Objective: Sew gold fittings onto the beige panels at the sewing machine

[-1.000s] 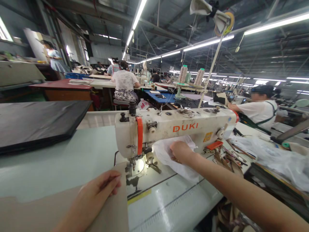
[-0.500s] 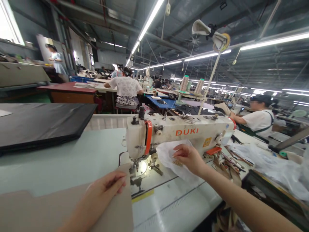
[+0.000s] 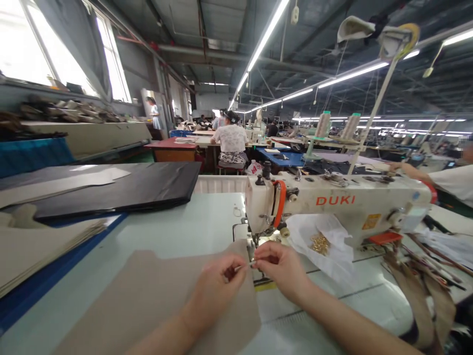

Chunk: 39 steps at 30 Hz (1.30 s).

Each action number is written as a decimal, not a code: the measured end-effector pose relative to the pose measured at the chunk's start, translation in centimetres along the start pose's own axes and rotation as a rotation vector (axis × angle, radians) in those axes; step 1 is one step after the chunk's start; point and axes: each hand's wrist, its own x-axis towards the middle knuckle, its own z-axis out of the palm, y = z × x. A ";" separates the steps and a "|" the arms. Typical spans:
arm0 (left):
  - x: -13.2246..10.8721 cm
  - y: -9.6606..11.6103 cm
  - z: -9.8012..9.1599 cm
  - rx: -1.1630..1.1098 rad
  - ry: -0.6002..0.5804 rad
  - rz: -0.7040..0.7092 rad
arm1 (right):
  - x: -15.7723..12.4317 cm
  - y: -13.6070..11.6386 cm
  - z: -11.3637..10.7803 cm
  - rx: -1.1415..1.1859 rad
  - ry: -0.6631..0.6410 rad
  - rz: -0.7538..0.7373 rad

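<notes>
Left fingertips [image 3: 236, 271] and right fingertips [image 3: 257, 262] pressed together, pinching thin pale metal pin [image 3: 243, 266] between hands, pin slightly tilted. Left hand [image 3: 218, 281] over tan sheet [image 3: 155, 305]; right hand [image 3: 281, 268] at sheet's edge. Brass fittings [image 3: 320, 244] on white plastic bag [image 3: 332, 259] right of fingers; DUKI sewing machine [image 3: 332, 204] just beyond.

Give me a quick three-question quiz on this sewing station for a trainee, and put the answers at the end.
1. True or false: the gold fittings lie on a white plastic bag.
2. Which word is printed on the sewing machine? A JUKI, B DUKI, C SINGER.
3. Fill the gap: the thin metal piece pinched by the left hand and right hand is above a ____ panel.

Key: 1 true; 2 B; 3 beige.
</notes>
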 end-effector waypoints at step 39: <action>1.3 -1.8 0.2 -0.702 -0.376 -0.297 | 0.6 0.1 -0.3 0.122 -0.248 0.206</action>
